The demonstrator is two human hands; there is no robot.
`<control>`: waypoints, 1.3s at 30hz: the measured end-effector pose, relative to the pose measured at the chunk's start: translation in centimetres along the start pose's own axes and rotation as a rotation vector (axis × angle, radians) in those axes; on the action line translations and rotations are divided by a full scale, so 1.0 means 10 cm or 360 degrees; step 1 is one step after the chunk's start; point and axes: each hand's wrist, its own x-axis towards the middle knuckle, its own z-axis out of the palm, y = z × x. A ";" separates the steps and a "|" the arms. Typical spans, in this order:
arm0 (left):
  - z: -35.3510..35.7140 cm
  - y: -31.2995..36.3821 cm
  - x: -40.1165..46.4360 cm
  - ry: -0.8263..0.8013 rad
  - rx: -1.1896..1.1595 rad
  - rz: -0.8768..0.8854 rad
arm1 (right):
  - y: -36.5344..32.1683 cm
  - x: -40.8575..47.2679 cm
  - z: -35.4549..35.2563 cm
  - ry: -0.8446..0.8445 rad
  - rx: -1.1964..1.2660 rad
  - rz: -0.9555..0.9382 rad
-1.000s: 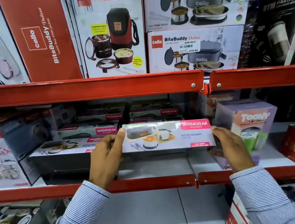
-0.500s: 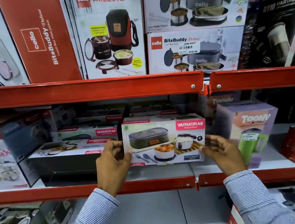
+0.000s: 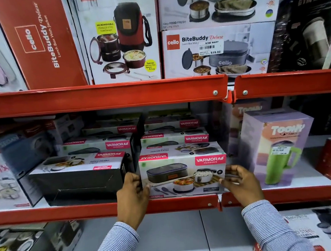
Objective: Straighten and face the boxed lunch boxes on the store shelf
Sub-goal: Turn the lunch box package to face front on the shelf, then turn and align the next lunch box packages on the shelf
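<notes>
Both grips clamp our Varmora lunch box carton (image 3: 183, 175), left hand (image 3: 133, 195) and right hand (image 3: 241, 184) at its ends; since earlier it now sits picture-forward on the middle shelf (image 3: 100, 209).

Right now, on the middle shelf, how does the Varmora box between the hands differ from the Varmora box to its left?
The held Varmora box shows its picture panel to the aisle; the left Varmora box shows a plain black panel, with its picture facing up. The left hand and right hand grip the held box at its ends; nothing touches the left box. The held box sits square to the shelf edge; the left box is angled. Both carry the pink Varmora label.
</notes>
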 end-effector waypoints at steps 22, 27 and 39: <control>-1.12 -0.19 -0.12 0.0343 0.1391 0.0769 | -0.90 -0.76 1.07 0.0209 -0.1231 -0.1273; -1.57 -0.56 0.02 0.0275 0.1156 0.0687 | -1.06 -1.00 1.57 0.0036 -0.0919 -0.1308; -2.51 -1.22 0.56 0.0033 0.0325 0.0212 | -1.55 -1.17 2.44 0.0063 -0.0400 -0.0267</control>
